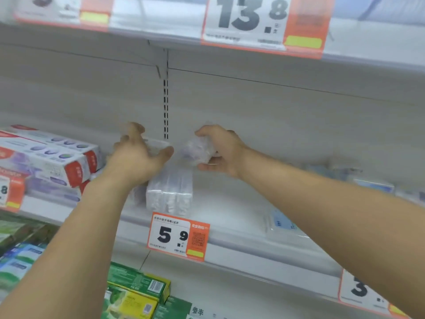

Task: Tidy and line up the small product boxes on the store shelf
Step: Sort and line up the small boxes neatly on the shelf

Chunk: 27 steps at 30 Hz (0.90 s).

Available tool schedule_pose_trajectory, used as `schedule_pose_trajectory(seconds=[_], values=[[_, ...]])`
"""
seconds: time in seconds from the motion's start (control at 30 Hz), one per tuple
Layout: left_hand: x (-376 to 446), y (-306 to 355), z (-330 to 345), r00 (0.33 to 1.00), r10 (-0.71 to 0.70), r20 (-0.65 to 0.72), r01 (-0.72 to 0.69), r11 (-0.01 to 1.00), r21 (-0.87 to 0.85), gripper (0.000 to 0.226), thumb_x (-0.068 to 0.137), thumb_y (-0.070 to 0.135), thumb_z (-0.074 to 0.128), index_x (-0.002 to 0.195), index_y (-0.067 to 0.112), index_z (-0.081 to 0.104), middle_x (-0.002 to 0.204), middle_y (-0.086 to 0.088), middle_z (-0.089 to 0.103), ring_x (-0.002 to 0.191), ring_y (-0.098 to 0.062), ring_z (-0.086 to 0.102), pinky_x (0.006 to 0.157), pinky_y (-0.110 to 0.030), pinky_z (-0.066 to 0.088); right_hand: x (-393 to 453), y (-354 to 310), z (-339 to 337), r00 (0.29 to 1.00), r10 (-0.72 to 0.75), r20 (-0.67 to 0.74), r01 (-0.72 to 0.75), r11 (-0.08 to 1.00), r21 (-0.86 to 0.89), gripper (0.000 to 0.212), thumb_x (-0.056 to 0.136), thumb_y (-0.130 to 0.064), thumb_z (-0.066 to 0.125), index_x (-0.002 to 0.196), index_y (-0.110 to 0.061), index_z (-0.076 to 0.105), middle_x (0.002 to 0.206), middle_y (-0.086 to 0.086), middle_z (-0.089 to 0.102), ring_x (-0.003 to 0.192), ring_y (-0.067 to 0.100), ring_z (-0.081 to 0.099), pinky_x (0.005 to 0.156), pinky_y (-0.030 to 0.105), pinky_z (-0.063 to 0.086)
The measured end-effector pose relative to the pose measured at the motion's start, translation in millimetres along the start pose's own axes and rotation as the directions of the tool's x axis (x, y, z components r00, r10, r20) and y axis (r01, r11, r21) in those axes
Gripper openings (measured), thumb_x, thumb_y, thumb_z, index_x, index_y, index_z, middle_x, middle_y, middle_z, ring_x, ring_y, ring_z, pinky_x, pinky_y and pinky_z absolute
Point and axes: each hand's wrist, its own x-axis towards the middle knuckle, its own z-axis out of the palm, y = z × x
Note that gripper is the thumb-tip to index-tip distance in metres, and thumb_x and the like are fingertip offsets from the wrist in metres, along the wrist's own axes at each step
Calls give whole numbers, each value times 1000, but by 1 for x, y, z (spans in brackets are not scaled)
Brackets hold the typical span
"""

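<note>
We reach both arms into the store shelf (230,203), mid-tidy: our right hand (220,149) grips a small clear-wrapped box (199,150), lifted off the shelf, while our left hand (140,153) spreads open, fingers on another small box (156,143) atop the white stack (170,192) below it. Next, we judge, the held box wants setting square beside that stack (blur hides its edges). Bare shelf lies under and right of our right hand; toothpaste cartons (50,157) crowd just left of our left.
</note>
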Motion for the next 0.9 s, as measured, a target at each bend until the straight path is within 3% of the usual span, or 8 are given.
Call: schedule_pose_trajectory(seconds=[0.1,0.3,0.5,0.6,0.67,0.73,0.83,0.9], values=[[3,-4,-12,994,-26,104,12,991,137,64,84,65,50,128,19,50,122,-17,52,113,-35,51,93,-40,45,1,7,-4,990,123,69,-117,989,-86,30,85,-36,68,108,-21,56,106,8,47,81,29,59,62,32,56],[3,2,-19,996,-21,90,-2,967,254,47,89,45,55,127,17,54,127,-19,46,119,-37,44,95,-42,42,7,14,-17,996,79,43,-41,823,-566,36,89,-44,65,105,-12,64,99,4,58,78,22,62,64,31,56],[-9,52,-9,970,240,-26,-241,970,-41,29,91,33,58,114,15,63,114,-8,61,104,-28,58,85,-32,47,0,-16,-81,972,-230,-58,83,557,-826,25,85,-25,64,90,-1,69,91,14,74,67,19,68,54,21,54],[-22,86,14,937,327,120,-312,941,-129,20,90,34,58,102,20,66,100,1,67,97,-23,62,80,-31,52,7,-21,-142,947,-296,-125,31,472,-881,26,79,-31,71,98,-12,70,106,14,69,82,19,63,73,27,50],[-32,108,38,906,351,239,-320,934,-157,21,90,36,58,102,20,65,101,1,67,96,-22,63,69,-26,49,8,-12,-173,986,-131,-107,-53,361,-931,44,78,-50,73,115,-30,63,125,1,59,110,18,59,91,31,46],[-42,127,67,866,337,370,-314,942,-123,31,91,41,57,113,19,61,115,0,63,105,-22,60,76,-26,47,9,5,-192,992,33,-122,-126,311,-942,71,76,-64,70,137,-35,47,138,-5,48,128,18,48,106,33,38],[-56,150,99,743,282,608,-295,952,-80,58,87,56,57,133,23,48,129,4,52,113,-18,53,86,-26,42,23,23,-209,985,78,-155,-172,283,-944,99,72,-74,65,152,-30,27,155,-7,34,141,19,36,116,35,28],[-61,161,108,621,244,745,-301,952,-61,75,77,68,61,138,30,43,132,9,49,116,-14,51,87,-23,38,38,25,-215,980,85,-178,-193,231,-954,97,74,-81,54,151,-26,32,156,-4,35,141,23,37,116,39,28]])
